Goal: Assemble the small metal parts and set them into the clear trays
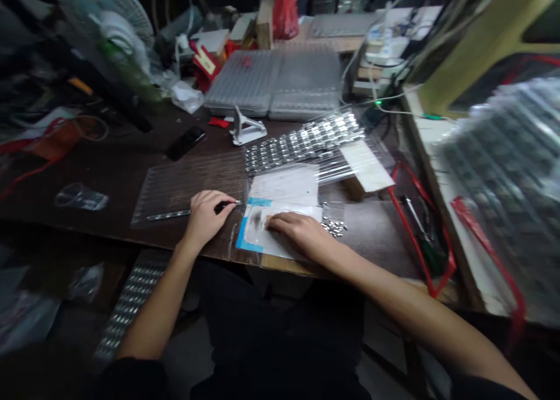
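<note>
My left hand (209, 214) is closed in a pinch above the right end of a clear ribbed plastic tray (192, 175). A small shiny metal piece (238, 202) shows at its fingertips, with something dark beside the fingers. My right hand (300, 230) rests on a white pad (280, 248) edged with blue tape (249, 245). Its fingers are bent together, and whatever they pinch is hidden. Just right of that hand, small metal pieces (335, 229) lie in a loose pile. One strip of metal pieces (168, 215) lies in the tray, left of my left hand.
Behind the pad lies a tray filled with metal pieces (301, 140). Stacked clear trays (275, 85) stand at the back. A phone (186, 142), a white stand (247, 129) and a clear cup (81, 197) are on the left. Red-handled pliers (422, 231) lie right.
</note>
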The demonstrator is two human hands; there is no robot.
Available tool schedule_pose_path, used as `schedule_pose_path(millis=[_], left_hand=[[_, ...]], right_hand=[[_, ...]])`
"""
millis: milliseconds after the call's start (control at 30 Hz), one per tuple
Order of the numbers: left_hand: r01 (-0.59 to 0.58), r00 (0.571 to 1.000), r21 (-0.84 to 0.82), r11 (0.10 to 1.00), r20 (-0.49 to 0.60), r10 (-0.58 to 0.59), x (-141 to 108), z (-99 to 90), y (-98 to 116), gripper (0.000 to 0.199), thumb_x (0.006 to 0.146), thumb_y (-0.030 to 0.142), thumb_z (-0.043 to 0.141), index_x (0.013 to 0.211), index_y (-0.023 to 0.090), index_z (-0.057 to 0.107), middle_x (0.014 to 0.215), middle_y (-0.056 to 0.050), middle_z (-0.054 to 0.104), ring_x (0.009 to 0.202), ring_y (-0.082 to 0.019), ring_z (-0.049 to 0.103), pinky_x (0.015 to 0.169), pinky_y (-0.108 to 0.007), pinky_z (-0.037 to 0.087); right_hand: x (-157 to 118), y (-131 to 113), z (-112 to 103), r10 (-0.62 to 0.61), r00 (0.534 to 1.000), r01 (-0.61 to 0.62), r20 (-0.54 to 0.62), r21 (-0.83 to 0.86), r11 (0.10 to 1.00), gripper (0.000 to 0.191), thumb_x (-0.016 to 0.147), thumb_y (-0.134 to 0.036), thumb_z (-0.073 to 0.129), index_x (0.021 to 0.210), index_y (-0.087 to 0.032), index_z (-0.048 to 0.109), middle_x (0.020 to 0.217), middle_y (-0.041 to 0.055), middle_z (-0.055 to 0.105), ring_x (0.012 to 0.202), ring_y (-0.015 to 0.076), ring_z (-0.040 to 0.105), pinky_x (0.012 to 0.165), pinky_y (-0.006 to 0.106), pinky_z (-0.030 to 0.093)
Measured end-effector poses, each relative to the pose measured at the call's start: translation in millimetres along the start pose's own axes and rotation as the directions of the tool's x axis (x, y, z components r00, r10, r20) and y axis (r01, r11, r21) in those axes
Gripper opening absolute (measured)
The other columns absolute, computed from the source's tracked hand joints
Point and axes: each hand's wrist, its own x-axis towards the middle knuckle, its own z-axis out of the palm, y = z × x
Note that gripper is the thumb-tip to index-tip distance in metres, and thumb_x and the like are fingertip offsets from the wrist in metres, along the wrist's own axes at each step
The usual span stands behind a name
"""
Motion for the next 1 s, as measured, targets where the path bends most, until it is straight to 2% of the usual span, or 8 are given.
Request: schedule_pose_path(millis=[100, 200, 300, 400, 533, 700, 800, 1000], left_hand=[[-0.024, 1.0, 0.053, 0.998, 0.015, 0.023, -0.2, -3.8, -5.2, 0.017, 0.091, 0.035, 0.057, 0.088, 0.026, 0.071, 0.095, -0.002, 0.073, 0.097, -0.025, 0.061, 0.097, -0.043, 0.036], [-0.013, 1.0, 0.115, 0.993, 0.029, 0.009, -1.4, -10.5, -4.9, 0.015, 0.09, 0.035, 0.058, 0.09, 0.026, 0.07, 0.099, -0.003, 0.072, 0.1, -0.027, 0.06, 0.098, -0.045, 0.035], [-0.003, 0.999, 0.113, 0.994, 0.05, -0.003, 1.0, -17.9, 7.5, 0.015, 0.089, 0.034, 0.058, 0.095, 0.026, 0.069, 0.105, -0.003, 0.071, 0.104, -0.027, 0.059, 0.097, -0.044, 0.036], [-0.033, 0.997, 0.045, 0.998, 0.076, 0.03, 14.5, -17.4, 30.2, 0.015, 0.09, 0.032, 0.057, 0.097, 0.026, 0.069, 0.107, -0.003, 0.071, 0.106, -0.025, 0.058, 0.098, -0.042, 0.038], [-0.119, 0.989, -0.05, 0.992, 0.082, 0.122, 49.8, -0.1, 65.7, 0.015, 0.091, 0.028, 0.057, 0.097, 0.025, 0.07, 0.108, -0.003, 0.071, 0.107, -0.024, 0.058, 0.099, -0.042, 0.038], [-0.255, 0.964, -0.118, 0.96, 0.041, 0.261, 102.9, 36.5, 109.7, 0.014, 0.089, 0.024, 0.059, 0.098, 0.024, 0.07, 0.108, -0.004, 0.07, 0.106, -0.025, 0.057, 0.095, -0.041, 0.04], [-0.327, 0.943, -0.107, 0.939, 0.03, 0.332, 130.7, 57.7, 134.1, 0.014, 0.088, 0.023, 0.062, 0.099, 0.023, 0.071, 0.105, -0.005, 0.07, 0.104, -0.027, 0.056, 0.092, -0.041, 0.041], [-0.334, 0.943, -0.017, 0.943, -0.007, 0.334, 161.0, 80.2, 161.8, 0.007, 0.086, 0.025, 0.067, 0.086, 0.018, 0.067, 0.094, -0.009, 0.067, 0.095, -0.028, 0.054, 0.084, -0.04, 0.043]], right_hand=[[-11.5, 17.0, -26.1, 0.198, 0.973, -0.194, -0.12, 0.043, 0.98, 0.022, 0.095, -0.019, 0.052, 0.108, -0.018, 0.068, 0.108, 0.0072, 0.071, 0.095, 0.0179, 0.066, 0.078, 0.026, 0.049], [-27.8, 36.8, -51.4, 0.487, 0.854, -0.499, -0.182, -0.023, 0.867, 0.021, 0.093, -0.027, 0.055, 0.101, -0.021, 0.073, 0.098, 0.0065, 0.074, 0.087, 0.021, 0.068, 0.071, 0.029, 0.048], [-36.9, 50.5, -59.0, 0.64, 0.76, -0.65, -0.112, -0.114, 0.752, 0.021, 0.089, -0.035, 0.061, 0.098, -0.022, 0.075, 0.093, 0.0096, 0.075, 0.084, 0.0261, 0.069, 0.067, 0.031, 0.047], [-35.4, 53.6, -51.7, 0.623, 0.782, -0.62, -0.034, -0.157, 0.769, 0.016, 0.086, -0.027, 0.063, 0.095, -0.02, 0.074, 0.095, 0.0122, 0.074, 0.085, 0.0269, 0.069, 0.067, 0.032, 0.048], [-30.7, 50.4, -43.5, 0.564, 0.826, -0.559, -0.025, -0.171, 0.811, 0.019, 0.088, -0.015, 0.053, 0.093, -0.016, 0.072, 0.096, 0.0137, 0.073, 0.085, 0.0251, 0.069, 0.068, 0.031, 0.047], [-29.8, 48.0, -45.5, 0.545, 0.837, -0.545, -0.045, -0.148, 0.825, 0.017, 0.09, -0.024, 0.057, 0.102, -0.02, 0.068, 0.102, 0.0098, 0.072, 0.089, 0.0226, 0.068, 0.069, 0.027, 0.046], [-27.1, 44.8, -43.6, 0.512, 0.858, -0.512, -0.035, -0.127, 0.85, 0.017, 0.087, -0.029, 0.063, 0.102, -0.021, 0.067, 0.106, 0.0084, 0.069, 0.089, 0.0217, 0.067, 0.069, 0.027, 0.046], [-23.5, 46.1, -35.3, 0.473, 0.881, -0.473, -0.015, -0.079, 0.878, 0.012, 0.089, -0.014, 0.056, 0.088, -0.016, 0.068, 0.101, 0.0098, 0.068, 0.087, 0.0181, 0.067, 0.075, 0.024, 0.046]])
